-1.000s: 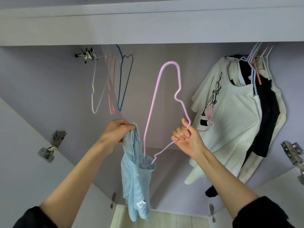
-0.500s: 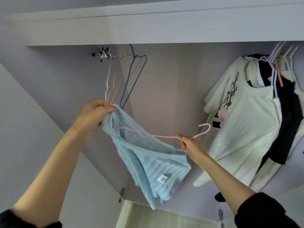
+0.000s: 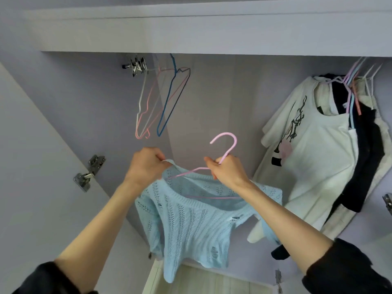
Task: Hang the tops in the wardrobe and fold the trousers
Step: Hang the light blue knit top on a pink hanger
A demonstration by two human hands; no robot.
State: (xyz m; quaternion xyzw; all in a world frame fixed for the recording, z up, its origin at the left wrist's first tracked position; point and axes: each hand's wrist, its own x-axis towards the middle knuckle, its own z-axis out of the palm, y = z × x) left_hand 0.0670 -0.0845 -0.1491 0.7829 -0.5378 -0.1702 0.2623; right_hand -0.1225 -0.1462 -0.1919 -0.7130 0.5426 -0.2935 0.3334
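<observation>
Inside the open wardrobe point(image 3: 212, 98), at chest height before its lilac back wall, a person is holding up a pale blue knit top point(image 3: 191, 225) on a pink wire hanger point(image 3: 228, 143); the left hand point(image 3: 146, 164) is pinching the top's ribbed neckline at the shoulder, its grip curled tight on the fabric; the right hand point(image 3: 228, 170) is clasping the hanger just below the hook, fingers wrapped round the wire, hook standing upright above the fist. The hanger's shoulder and bottom bar are showing through the wide neck opening (so the wire is lying inside the top), and the garment is drooping below both hands, its hem hanging loose. Up on the left, a cluster of bare wire hangers point(image 3: 161, 102) is dangling near a metal bracket point(image 3: 136, 65); on the right, a white printed T-shirt point(image 3: 314, 158) is hanging in front of a dark garment point(image 3: 364, 162); a door hinge point(image 3: 90, 172) is sitting on the left panel.
</observation>
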